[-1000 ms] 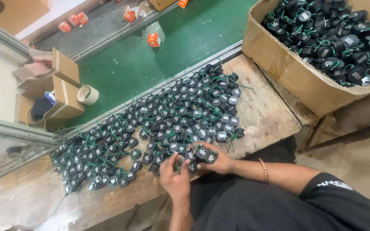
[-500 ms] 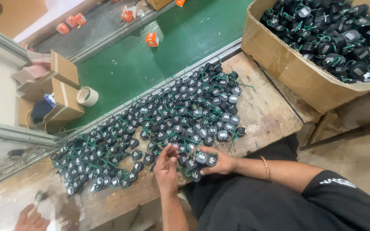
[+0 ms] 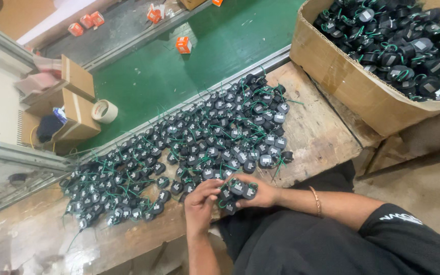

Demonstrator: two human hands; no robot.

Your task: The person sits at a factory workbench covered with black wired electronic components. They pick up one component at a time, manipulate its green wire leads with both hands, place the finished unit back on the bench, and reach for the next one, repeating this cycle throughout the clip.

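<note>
both hands clenched: right hand (image 3: 260, 193) cupping small black components (image 3: 238, 189), left hand (image 3: 202, 201) pinching one; probably light, rigid; best gripped by casing, not thin green leads.

Large open brown carton (image 3: 352, 81) top right; small tan boxes (image 3: 75, 97) left; orange packets (image 3: 183, 45) on green belt.

A wide spread of small parts (image 3: 199, 147) is laid across the wooden bench (image 3: 322, 127), running from far right to near left. At the near edge, approx. mid-bench, the left hand (image 3: 202, 201) and right hand (image 3: 258, 192) are met over a handful of the parts (image 3: 235, 192). A cardboard box (image 3: 352, 84) filled w/ more parts is set to the right. Behind the bench a conveyor belt (image 3: 215, 56) is laid; on it, a tape roll (image 3: 104, 111) just right of small open cartons (image 3: 75, 99), w/ little boxes (image 3: 183, 45) farther back.
</note>
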